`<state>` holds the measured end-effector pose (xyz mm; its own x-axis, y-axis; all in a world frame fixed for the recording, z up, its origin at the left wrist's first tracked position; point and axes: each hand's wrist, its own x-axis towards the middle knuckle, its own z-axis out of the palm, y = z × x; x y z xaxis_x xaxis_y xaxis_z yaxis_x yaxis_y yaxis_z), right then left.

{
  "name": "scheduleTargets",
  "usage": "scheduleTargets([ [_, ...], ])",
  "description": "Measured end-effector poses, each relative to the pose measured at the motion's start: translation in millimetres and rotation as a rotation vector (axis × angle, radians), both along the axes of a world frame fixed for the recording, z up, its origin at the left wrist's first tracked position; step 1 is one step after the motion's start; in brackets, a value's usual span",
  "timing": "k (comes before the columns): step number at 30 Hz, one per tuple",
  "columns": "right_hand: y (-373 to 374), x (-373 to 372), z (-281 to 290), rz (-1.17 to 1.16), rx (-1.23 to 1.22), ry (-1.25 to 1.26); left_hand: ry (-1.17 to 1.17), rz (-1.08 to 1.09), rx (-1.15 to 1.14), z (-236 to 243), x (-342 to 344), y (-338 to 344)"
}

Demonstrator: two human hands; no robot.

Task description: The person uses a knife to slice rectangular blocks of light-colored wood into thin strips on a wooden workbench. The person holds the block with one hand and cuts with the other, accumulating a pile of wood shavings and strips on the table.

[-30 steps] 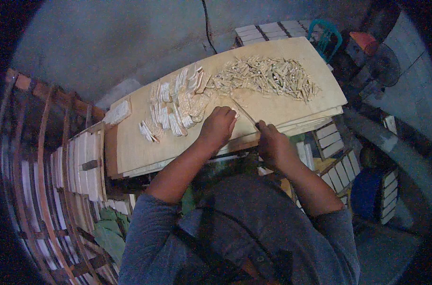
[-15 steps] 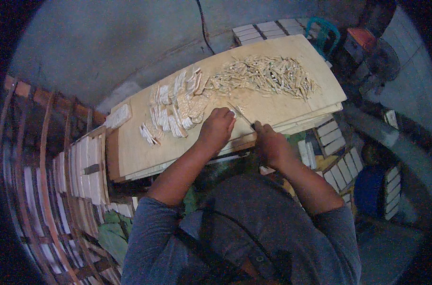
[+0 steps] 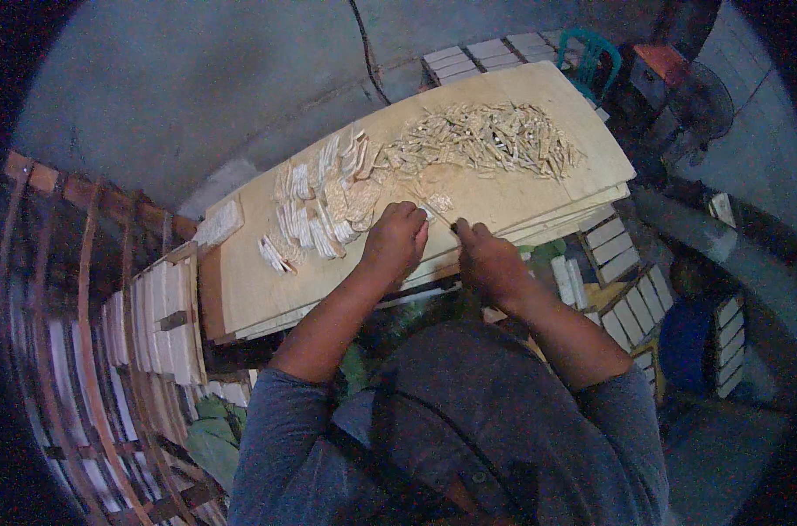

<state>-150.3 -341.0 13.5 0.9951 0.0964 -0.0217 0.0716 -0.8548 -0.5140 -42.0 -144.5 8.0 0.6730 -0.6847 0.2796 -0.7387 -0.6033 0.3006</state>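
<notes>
One slim tool (image 3: 437, 212) points forward and left.

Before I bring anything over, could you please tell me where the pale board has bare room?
The board is bare right of the right hand, between the loose pile and front edge, and at lower left, between the stacked pieces and that edge. It is crowded at both heaps and beside the left hand, where the right holds a thin tool.
</notes>
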Motion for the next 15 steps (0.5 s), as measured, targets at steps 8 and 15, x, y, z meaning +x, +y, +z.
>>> scheduleTargets([
  [8,-4.9,-25.4,-30.2,-0.059,-0.014,0.050,-0.008,0.006,-0.025,-9.2,3.6,0.6],
  [15,8.6,0.4,-8.8,-0.011,0.037,-0.023,-0.021,0.014,0.013,6.3,-4.8,-0.9],
])
